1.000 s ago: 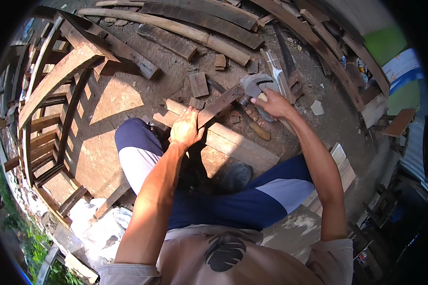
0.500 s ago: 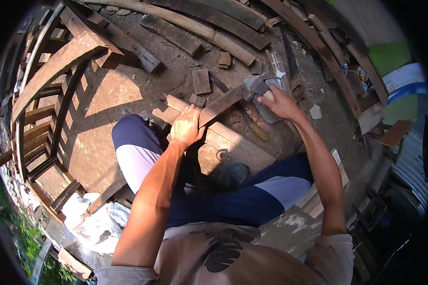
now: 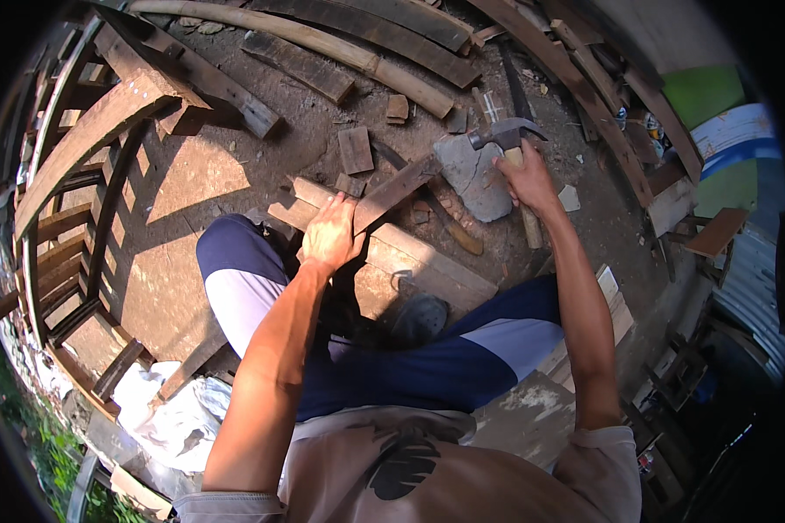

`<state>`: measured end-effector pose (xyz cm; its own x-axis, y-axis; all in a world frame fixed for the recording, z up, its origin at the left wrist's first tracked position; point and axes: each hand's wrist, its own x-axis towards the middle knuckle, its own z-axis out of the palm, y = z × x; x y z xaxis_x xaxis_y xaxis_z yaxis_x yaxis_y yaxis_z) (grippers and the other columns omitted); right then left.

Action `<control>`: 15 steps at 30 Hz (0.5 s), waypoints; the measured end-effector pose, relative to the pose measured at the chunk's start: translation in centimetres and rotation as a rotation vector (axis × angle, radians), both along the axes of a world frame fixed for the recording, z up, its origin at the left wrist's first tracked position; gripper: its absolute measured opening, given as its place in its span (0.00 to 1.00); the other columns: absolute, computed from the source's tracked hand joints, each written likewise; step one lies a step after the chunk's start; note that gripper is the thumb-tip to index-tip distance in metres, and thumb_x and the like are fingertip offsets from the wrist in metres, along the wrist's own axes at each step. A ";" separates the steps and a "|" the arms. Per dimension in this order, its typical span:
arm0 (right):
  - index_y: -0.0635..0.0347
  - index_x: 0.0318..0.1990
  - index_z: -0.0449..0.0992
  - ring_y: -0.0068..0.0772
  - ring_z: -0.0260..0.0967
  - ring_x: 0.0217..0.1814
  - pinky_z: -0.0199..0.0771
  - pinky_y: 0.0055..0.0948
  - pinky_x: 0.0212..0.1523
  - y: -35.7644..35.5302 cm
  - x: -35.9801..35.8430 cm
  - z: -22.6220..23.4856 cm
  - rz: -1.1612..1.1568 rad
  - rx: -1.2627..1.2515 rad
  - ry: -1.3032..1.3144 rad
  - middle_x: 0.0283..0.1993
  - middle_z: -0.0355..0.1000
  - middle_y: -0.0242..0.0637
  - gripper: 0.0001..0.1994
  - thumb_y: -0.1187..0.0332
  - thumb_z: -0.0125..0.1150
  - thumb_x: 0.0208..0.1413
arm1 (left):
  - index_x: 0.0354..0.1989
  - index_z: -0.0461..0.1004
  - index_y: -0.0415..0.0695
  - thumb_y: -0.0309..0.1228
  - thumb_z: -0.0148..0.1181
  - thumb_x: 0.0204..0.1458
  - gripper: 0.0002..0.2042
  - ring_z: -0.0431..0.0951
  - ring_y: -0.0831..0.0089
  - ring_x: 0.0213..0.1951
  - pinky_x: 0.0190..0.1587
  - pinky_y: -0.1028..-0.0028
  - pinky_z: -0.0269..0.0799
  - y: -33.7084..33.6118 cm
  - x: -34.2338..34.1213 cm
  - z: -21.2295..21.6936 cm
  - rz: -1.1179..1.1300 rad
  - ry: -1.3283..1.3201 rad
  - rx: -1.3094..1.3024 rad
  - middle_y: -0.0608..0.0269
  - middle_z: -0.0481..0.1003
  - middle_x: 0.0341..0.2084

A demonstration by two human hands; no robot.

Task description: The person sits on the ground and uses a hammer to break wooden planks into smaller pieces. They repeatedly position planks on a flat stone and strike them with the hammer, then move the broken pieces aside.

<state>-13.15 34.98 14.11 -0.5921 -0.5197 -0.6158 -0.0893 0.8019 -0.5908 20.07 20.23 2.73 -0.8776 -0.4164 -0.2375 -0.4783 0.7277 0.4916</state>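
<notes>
My right hand (image 3: pixel 529 177) is wrapped round the wooden handle of a claw hammer (image 3: pixel 502 132). Its metal head is up over a flat grey stone (image 3: pixel 475 181), to the right of a short dark wooden piece (image 3: pixel 399 192). That piece slants up to the right, its near end pressed down by my left hand (image 3: pixel 330 228). Under it lie thicker wooden beams (image 3: pixel 432 263) between my legs. A curved wooden-handled tool (image 3: pixel 464 237) rests on the ground beyond the beams, partly hidden by the dark piece.
Small wood offcuts (image 3: pixel 355 150) lie ahead on the dirt floor. Long planks and a pole (image 3: pixel 349 54) stretch across the far side. A slatted wooden frame (image 3: pixel 96 131) stands at the left, near a white sack (image 3: pixel 170 410). A dark rounded object (image 3: pixel 420 318) sits between my legs.
The hammer head has moved away from the dark wooden piece's far end, up and to the right, baring more of the grey stone. My left hand keeps its place on the wood.
</notes>
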 end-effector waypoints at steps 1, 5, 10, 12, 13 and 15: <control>0.71 0.56 0.62 0.26 0.62 0.13 0.65 0.30 0.12 -0.2 0.3 -0.7 -0.072 -0.051 0.033 0.23 0.69 0.38 0.25 0.66 0.62 0.55 | 0.56 0.64 0.38 0.37 0.69 0.44 0.32 0.67 0.46 0.61 0.66 0.62 0.61 0.1 0.0 0.2 0.003 -0.013 -0.011 0.35 0.66 0.59; 0.72 0.55 0.63 0.33 0.69 0.17 0.68 0.34 0.14 1.3 2.9 -6.4 0.190 -0.121 0.319 0.26 0.72 0.44 0.24 0.68 0.60 0.53 | 0.56 0.64 0.38 0.37 0.69 0.44 0.32 0.67 0.48 0.62 0.67 0.62 0.60 0.0 -0.3 0.4 -0.027 0.007 0.022 0.35 0.66 0.59; 0.70 0.55 0.64 0.37 0.71 0.19 0.71 0.36 0.18 1.1 1.7 -4.0 0.146 -0.077 0.120 0.29 0.74 0.45 0.24 0.69 0.60 0.51 | 0.57 0.64 0.38 0.37 0.68 0.44 0.32 0.66 0.47 0.62 0.67 0.62 0.59 -0.1 0.1 0.5 -0.001 -0.031 0.011 0.35 0.66 0.59; 0.68 0.53 0.65 0.37 0.72 0.21 0.72 0.35 0.20 0.4 1.2 -2.5 -0.157 -0.080 0.004 0.31 0.74 0.45 0.23 0.69 0.61 0.50 | 0.57 0.64 0.38 0.38 0.68 0.44 0.32 0.67 0.48 0.62 0.68 0.62 0.58 0.0 -0.2 0.6 -0.016 -0.005 -0.002 0.35 0.66 0.59; 0.68 0.53 0.65 0.40 0.73 0.23 0.74 0.37 0.23 0.6 1.8 -3.0 -0.173 -0.081 0.056 0.32 0.74 0.46 0.23 0.69 0.61 0.50 | 0.57 0.64 0.38 0.38 0.68 0.44 0.31 0.66 0.47 0.62 0.67 0.62 0.59 0.0 -0.2 0.5 -0.020 -0.003 0.000 0.35 0.66 0.59; 0.68 0.54 0.65 0.46 0.75 0.28 0.76 0.40 0.30 1.6 4.1 -6.0 -0.205 -0.088 0.161 0.34 0.75 0.50 0.24 0.68 0.61 0.50 | 0.56 0.65 0.38 0.38 0.68 0.44 0.31 0.66 0.47 0.62 0.67 0.62 0.59 0.0 -0.2 0.1 -0.029 0.002 0.000 0.35 0.66 0.59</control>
<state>-9.08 36.54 8.08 -0.7775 -0.4257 -0.4629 -0.0287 0.7594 -0.6500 19.91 20.23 2.79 -0.8896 -0.3911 -0.2359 -0.4563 0.7408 0.4929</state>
